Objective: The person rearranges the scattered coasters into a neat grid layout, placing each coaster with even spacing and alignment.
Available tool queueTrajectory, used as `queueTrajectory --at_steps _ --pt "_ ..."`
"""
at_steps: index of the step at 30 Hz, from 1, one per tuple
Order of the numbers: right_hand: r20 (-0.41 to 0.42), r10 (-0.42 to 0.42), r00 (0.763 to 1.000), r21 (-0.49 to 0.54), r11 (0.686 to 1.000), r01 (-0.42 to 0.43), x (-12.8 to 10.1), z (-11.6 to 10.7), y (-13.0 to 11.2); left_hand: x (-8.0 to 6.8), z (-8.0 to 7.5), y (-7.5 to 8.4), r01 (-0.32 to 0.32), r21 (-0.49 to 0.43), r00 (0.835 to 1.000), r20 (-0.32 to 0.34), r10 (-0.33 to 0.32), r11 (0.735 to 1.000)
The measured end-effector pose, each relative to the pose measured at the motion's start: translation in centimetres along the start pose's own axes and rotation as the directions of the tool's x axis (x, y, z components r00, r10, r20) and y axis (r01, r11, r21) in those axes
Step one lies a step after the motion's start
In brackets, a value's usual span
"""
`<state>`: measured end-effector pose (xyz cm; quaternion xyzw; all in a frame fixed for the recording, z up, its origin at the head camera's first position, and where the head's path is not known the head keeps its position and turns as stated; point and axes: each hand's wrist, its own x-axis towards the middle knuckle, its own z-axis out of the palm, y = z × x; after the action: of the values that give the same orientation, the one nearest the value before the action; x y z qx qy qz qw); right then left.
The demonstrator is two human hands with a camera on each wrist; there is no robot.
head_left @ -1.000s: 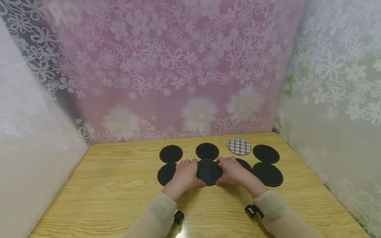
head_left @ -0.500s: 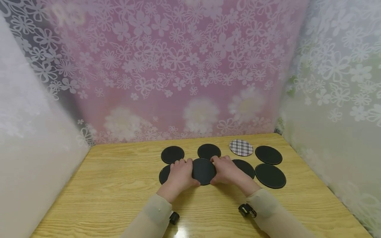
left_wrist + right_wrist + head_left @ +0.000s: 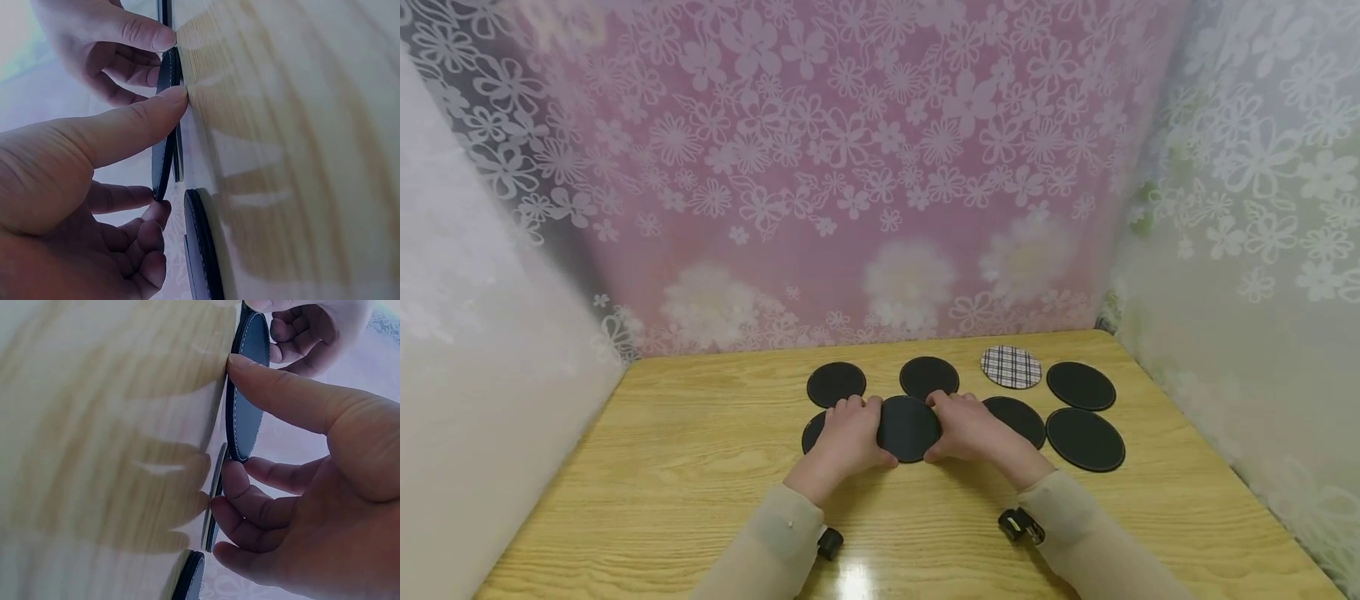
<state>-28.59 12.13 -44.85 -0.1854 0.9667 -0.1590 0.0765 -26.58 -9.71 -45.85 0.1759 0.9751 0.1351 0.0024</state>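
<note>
A round black coaster [image 3: 908, 429] with a stitched edge sits between my two hands in the front row. My left hand [image 3: 844, 443] pinches its left side, thumb at the near edge and fingers at the far edge. On the opposite side my right hand [image 3: 967, 429] grips the rim likewise. Both wrist views show the coaster [image 3: 247, 406] tilted or slightly raised against the wooden surface; the exact gap cannot be told. Partly behind my left hand lies another black coaster [image 3: 813, 428]. A further one [image 3: 1017, 419] lies just beyond my right hand.
Behind lie black coasters at the left [image 3: 837, 384], middle [image 3: 929, 375] and right [image 3: 1081, 385], plus a plaid-faced disc [image 3: 1011, 367]. Another black coaster [image 3: 1086, 439] lies front right. Flower-patterned curtains [image 3: 865, 208] border the wooden table [image 3: 685, 450] at the back and sides.
Both hands have shifted left with the coaster between them. The left hand now covers more of the front-left coaster, and more of the one right of the right hand shows.
</note>
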Motion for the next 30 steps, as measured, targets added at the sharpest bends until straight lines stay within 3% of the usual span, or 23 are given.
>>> queueTrajectory --at_steps 9,16,30 --pt "0.013 0.019 1.0 0.039 0.999 -0.019 0.1 -0.3 0.2 0.0 -0.5 0.0 0.003 0.014 1.0 0.001 -0.003 1.0" --pt "0.039 -0.004 0.999 0.111 0.994 0.0 0.5 -0.5 0.3 0.0 -0.9 -0.9 0.001 -0.047 1.0 0.01 0.0 0.999" --pt "0.05 0.003 0.999 0.009 1.0 -0.003 0.8 0.1 -0.5 0.1 -0.4 -1.4 0.004 -0.036 0.999 0.047 -0.002 0.999"
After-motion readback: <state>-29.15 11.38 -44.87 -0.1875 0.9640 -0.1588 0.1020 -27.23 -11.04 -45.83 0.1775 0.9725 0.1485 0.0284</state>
